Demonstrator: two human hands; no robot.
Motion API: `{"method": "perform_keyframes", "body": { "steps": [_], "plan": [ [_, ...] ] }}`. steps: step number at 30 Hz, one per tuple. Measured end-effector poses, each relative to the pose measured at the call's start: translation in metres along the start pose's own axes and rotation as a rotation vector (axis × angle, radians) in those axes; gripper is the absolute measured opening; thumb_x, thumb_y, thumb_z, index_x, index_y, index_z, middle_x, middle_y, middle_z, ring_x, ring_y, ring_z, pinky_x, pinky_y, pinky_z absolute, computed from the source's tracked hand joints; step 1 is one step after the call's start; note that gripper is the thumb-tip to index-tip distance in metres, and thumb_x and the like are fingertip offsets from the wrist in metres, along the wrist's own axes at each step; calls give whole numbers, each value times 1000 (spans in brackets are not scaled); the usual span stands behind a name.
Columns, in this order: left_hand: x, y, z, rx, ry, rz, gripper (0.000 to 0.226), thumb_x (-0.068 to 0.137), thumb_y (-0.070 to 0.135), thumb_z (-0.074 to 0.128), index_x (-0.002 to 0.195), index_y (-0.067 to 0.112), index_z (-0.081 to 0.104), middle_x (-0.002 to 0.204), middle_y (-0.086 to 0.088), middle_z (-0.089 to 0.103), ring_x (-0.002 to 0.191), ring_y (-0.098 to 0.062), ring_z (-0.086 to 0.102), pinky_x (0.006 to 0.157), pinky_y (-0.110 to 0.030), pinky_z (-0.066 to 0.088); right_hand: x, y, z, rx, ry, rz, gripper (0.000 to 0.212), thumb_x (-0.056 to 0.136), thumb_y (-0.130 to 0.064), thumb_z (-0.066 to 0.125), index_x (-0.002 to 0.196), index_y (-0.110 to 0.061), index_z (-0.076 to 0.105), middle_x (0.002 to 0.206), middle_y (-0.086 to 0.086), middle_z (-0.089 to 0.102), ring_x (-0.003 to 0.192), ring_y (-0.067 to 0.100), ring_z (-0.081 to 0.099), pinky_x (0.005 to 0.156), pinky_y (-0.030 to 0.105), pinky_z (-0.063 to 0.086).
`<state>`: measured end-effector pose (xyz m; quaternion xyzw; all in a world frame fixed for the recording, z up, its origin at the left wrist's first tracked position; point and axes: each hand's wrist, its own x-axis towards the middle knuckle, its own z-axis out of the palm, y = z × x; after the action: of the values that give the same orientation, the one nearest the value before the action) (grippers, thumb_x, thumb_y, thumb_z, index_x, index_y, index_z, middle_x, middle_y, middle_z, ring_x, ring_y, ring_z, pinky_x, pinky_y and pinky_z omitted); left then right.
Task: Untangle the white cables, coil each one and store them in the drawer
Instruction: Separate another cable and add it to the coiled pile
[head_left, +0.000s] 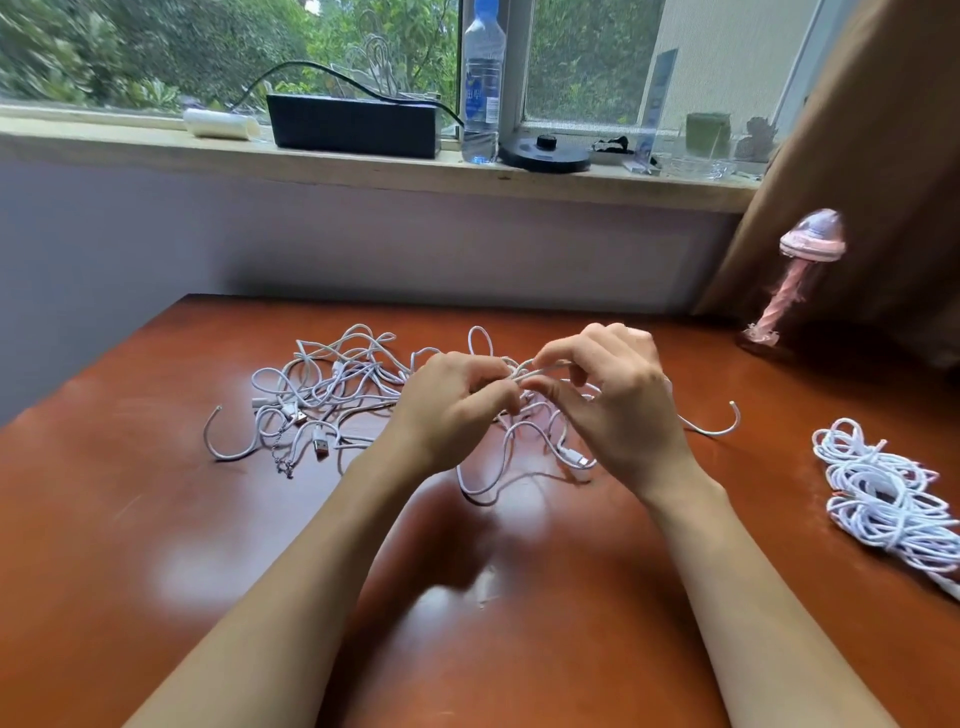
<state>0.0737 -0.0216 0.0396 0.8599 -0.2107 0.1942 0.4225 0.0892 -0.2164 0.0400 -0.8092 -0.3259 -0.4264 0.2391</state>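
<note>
A tangle of white cables sprawls across the middle of a glossy reddish-brown table, its long axis running left to right, with one loose end curling up at the far left of the heap and another hooking up at the right. Above the heap's right half, a person's left hand and right hand meet fingertip to fingertip, both bare forearms reaching in from the near edge and angling toward each other. Each hand pinches a single strand between thumb and forefinger, the remaining fingers curled; the short length held between them lies roughly left to right, rising slightly toward the right, lifted just clear of the loops below. A USB plug rests on the table at the near side of the pile. Well apart, at the table's right edge, lies a coiled bundle of white cable. A pink jellyfish-shaped ornament stands at the far right corner in front of a brown curtain. On the windowsill beyond sit a black box and a water bottle, with green foliage outside.
</note>
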Motion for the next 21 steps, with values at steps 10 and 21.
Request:
{"method": "perform_keyframes", "body": {
  "steps": [10,21],
  "plan": [
    [-1,20,2,-872,-84,-256,28,77,18,47,49,20,54,53,-1,12,53,-17,8,52,-32,8,-1,-5,0,382,12,315,9,101,-13,61,102,-13,70,100,3,65,92,9,61,80,15,45],
    [2,26,0,-1349,9,-306,39,94,17,39,103,0,73,54,-2,27,56,-18,14,61,-35,12,-11,-1,14,389,-263,425,22,107,-24,50,118,-24,69,63,-21,58,63,3,54,62,18,39]
  ]
}}
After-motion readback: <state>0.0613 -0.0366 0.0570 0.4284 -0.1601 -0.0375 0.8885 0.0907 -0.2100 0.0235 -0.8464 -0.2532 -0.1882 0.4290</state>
